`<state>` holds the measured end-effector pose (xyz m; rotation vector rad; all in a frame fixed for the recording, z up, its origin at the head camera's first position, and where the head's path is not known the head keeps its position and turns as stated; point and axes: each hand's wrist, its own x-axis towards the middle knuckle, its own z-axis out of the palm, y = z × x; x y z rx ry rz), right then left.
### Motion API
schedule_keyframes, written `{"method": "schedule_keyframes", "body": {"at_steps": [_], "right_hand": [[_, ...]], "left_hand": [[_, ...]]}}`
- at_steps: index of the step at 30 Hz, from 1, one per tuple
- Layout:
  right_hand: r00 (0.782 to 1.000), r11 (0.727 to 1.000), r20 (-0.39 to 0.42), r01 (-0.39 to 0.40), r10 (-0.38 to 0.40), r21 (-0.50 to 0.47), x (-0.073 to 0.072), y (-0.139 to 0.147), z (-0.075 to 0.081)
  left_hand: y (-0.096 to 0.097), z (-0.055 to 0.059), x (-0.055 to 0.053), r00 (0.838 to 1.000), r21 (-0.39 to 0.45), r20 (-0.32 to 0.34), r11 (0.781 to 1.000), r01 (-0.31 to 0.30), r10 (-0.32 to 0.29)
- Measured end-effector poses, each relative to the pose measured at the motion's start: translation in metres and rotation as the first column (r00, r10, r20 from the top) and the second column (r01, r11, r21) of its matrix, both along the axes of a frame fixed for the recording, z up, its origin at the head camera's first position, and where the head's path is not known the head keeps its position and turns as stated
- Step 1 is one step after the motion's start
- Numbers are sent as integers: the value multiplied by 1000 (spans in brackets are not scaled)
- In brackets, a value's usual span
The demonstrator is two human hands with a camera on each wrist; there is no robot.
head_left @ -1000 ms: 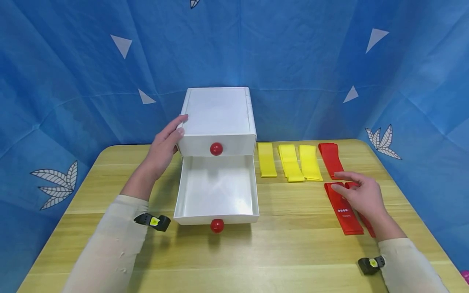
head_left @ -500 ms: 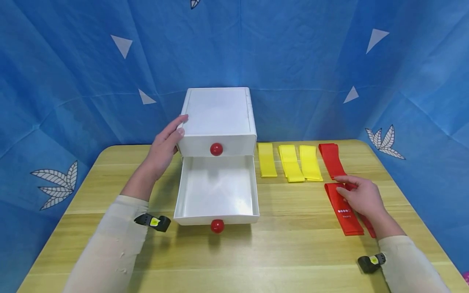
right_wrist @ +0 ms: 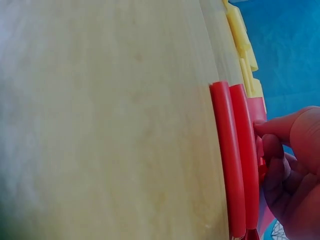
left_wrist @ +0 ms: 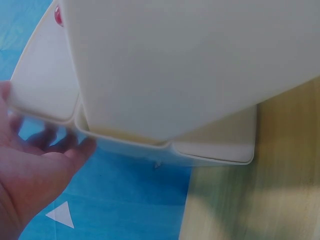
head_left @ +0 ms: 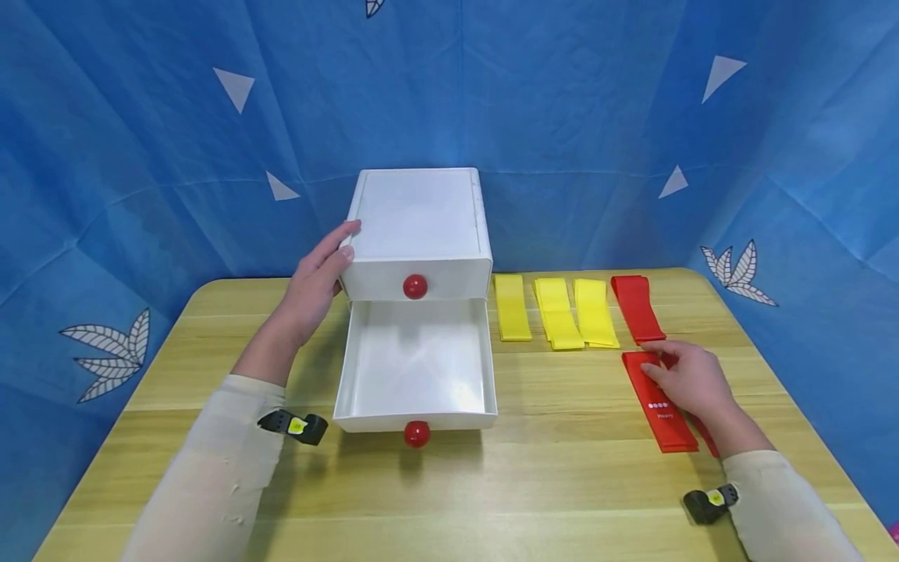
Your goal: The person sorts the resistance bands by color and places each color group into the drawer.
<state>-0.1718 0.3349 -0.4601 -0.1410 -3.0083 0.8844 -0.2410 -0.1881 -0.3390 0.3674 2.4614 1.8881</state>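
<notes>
Three red bands (head_left: 636,308) lie flat on the table (head_left: 576,468), well to the right of the box (head_left: 417,215), beyond three yellow bands (head_left: 558,314) that lie nearer to it. One red band is in line with the yellow ones; the printed band (head_left: 660,410) lies nearer the person than the box's yellow neighbours, and the third band (head_left: 705,435), partly hidden, lies close along its side away from the box. The lower drawer (head_left: 419,363) stands out from the box's front.

The hands are well apart. The left hand (head_left: 309,289) rests against the box's left side, one fingertip over its top edge. The right hand (head_left: 695,378), far to the box's right, has thumb and index finger parted at the far ends of the printed and third bands; which of these they touch cannot be told.

The step in hand looks like taking hold of one red band. To do it well, the fingers should catch every layer at the end, since a shallow pinch may take only the top one and loosen the fold. They should also single out one band, leaving its neighbour flat. Light pressure from the left hand should suffice to steady the box.
</notes>
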Motion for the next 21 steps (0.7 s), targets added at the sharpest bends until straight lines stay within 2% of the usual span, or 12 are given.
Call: {"method": "schedule_keyframes", "body": {"at_steps": [12, 21], "right_hand": [[999, 999, -32, -19, 20, 34, -1, 3, -1], [997, 998, -63, -47, 49, 36, 4, 2, 1]], "left_hand": [[1, 1, 0, 1000, 1, 7, 1000, -3, 3], [1, 2, 1, 1000, 0, 15, 1000, -11, 11]]}}
